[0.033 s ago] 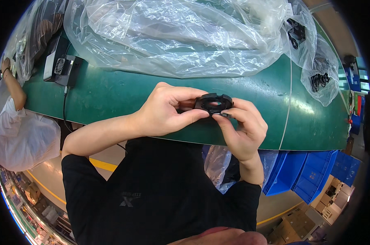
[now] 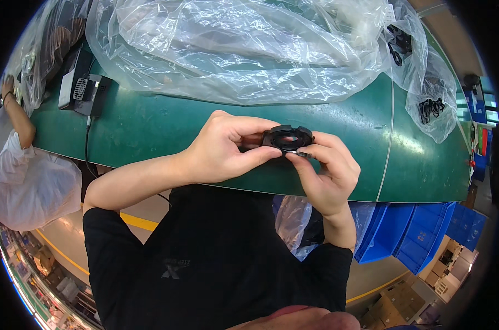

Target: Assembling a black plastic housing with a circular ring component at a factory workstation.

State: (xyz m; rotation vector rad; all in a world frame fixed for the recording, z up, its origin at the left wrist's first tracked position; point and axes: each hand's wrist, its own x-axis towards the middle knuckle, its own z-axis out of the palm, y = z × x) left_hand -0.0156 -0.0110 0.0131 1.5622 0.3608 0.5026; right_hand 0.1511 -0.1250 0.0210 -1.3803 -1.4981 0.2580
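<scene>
Between my hands, above the near edge of the green table, is a black ring-shaped plastic part (image 2: 288, 129) with a round opening in its middle. My left hand (image 2: 227, 147) pinches its left side between thumb and fingers. My right hand (image 2: 327, 170) closes on its right side. A small dark piece with a shiny edge (image 2: 302, 154) sits between my right thumb and index finger, close against the ring's near rim. Whether it is joined to the ring I cannot tell.
A large clear plastic bag (image 2: 244, 55) spreads over the far side of the green table (image 2: 167, 126). Bags with black parts (image 2: 431, 110) lie at right. A black device (image 2: 90, 91) with a cable stands at left, near a person's arm (image 2: 19, 118). Blue bins (image 2: 420, 234) stand below right.
My right fingertips and the small dark piece have shifted very slightly, and its edge now catches more light. My left hand holds the same place.
</scene>
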